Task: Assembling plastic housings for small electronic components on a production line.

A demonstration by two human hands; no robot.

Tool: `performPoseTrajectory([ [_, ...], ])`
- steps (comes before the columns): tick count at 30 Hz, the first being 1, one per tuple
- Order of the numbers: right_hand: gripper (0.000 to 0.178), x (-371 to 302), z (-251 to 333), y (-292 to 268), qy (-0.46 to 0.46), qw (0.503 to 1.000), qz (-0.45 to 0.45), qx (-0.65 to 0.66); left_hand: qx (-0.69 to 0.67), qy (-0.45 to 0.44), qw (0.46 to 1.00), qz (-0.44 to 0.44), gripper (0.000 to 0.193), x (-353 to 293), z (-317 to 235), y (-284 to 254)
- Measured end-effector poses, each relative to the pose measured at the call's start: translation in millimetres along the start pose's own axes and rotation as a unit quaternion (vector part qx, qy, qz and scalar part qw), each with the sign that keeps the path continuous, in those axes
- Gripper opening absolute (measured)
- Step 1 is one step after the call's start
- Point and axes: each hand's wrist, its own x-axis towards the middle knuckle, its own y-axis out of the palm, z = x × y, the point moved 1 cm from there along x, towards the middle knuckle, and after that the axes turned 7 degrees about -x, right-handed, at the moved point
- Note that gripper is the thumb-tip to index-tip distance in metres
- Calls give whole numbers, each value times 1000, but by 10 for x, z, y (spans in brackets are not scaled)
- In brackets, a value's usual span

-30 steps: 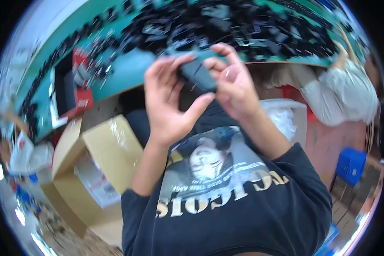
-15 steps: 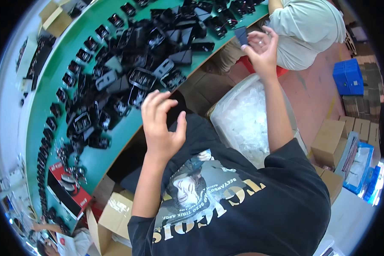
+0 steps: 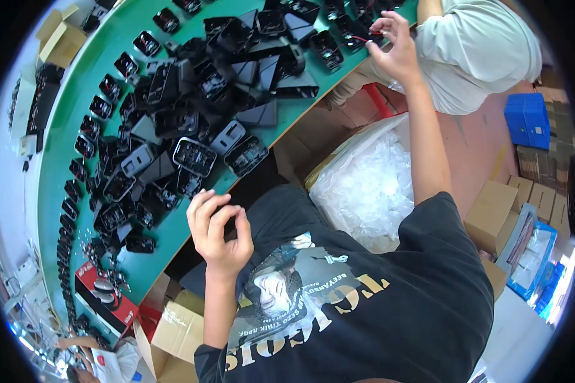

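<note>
At the table's far right edge, my right hand (image 3: 397,52) has its thumb and fingers around the end of a black plastic housing (image 3: 354,35) with red wires. Blur and the fingers hide part of the hold. My left hand (image 3: 220,233) hovers in front of the table edge, fingers loosely curved and apart, with nothing in it. Closest to it are a black open housing (image 3: 194,157) with parts inside and another open housing (image 3: 246,156). Grey-black flat covers (image 3: 259,115) lie mixed among the pile of housings.
A curved row of small black housings (image 3: 100,107) runs along the far side of the green table (image 3: 70,137). A red box (image 3: 108,297) lies at the left. Below the table edge stands a bag of clear plastic (image 3: 364,191). Another person (image 3: 473,54) sits at the right.
My right hand has moved up onto the table's edge; the dark flat piece at its fingertips no longer shows there. My left hand has shifted left and lower, its fingers more curled.
</note>
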Motion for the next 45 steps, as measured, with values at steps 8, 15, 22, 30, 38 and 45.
performPoseTrajectory([
  [8, 61, -41, -109, -197, -82, 996, -17, -20, 109, 84, 990, -4, 22, 115, 102, 470],
  [15, 37, -717, 1204, 92, -188, 971, -145, 16, 177, 81, 981, 2, 21, 39, 303, 399],
  [22, 22, -1302, 2994, 991, -93, 916, 165, 354, -160, -108, 977, -91, 34, -891, 175, -451],
  [30, 18, -1071, 5073, 2733, -425, 851, 241, 192, -446, -201, 763, -423, 26, -2073, 788, -1214],
  [38, 19, -807, 5592, 3539, -576, 795, 191, -20, -278, -203, 839, -422, 32, -1830, 1031, -1776],
  [45, 22, -462, 5749, 3011, -360, 806, 462, 83, -214, -184, 870, -403, 37, -1357, 1243, -1989],
])
